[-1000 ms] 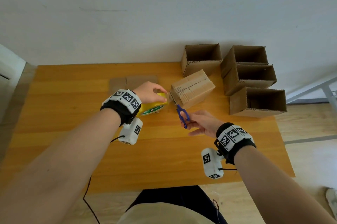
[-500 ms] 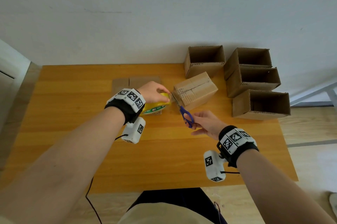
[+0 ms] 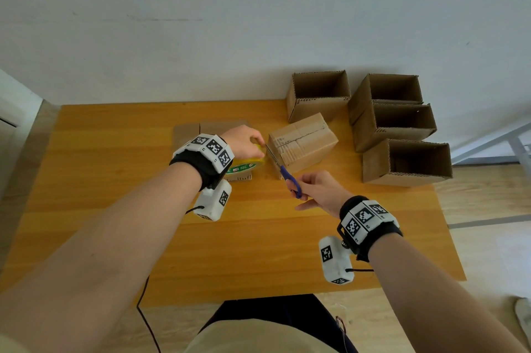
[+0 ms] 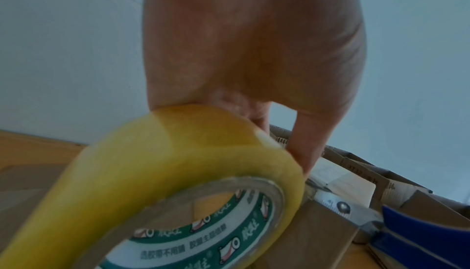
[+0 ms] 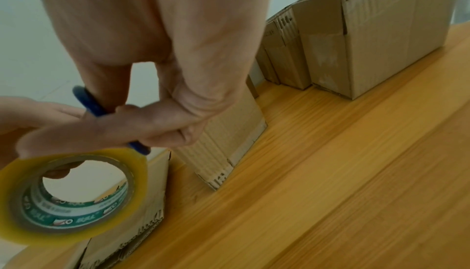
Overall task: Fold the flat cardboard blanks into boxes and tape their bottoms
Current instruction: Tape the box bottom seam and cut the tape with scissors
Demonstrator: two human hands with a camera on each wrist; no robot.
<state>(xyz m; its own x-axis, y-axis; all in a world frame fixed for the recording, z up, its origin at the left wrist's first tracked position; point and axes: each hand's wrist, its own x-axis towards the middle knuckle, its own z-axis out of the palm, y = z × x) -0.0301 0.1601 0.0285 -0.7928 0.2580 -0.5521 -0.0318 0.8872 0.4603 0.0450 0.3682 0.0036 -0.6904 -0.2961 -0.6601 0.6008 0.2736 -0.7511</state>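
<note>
A folded cardboard box (image 3: 303, 141) stands on the wooden table (image 3: 115, 168) with its taped bottom up. My left hand (image 3: 247, 141) grips a yellow tape roll (image 3: 245, 164) just left of the box; the roll (image 4: 157, 174) fills the left wrist view. My right hand (image 3: 319, 190) holds blue-handled scissors (image 3: 288, 177), whose blades reach into the gap between roll and box. The scissors' blades (image 4: 338, 203) lie against the box edge. In the right wrist view my fingers curl through the blue handles (image 5: 94, 104), with the roll (image 5: 73, 193) below.
Several finished open boxes stand at the back right: one (image 3: 319, 95) behind the taped box, three more (image 3: 393, 125) in a row toward the right edge. Flat cardboard blanks (image 3: 186, 131) lie behind my left wrist. The near half of the table is bare wood.
The scissors have moved up from the table's middle to the stretch of tape between roll and box. My left hand keeps the roll beside the box.
</note>
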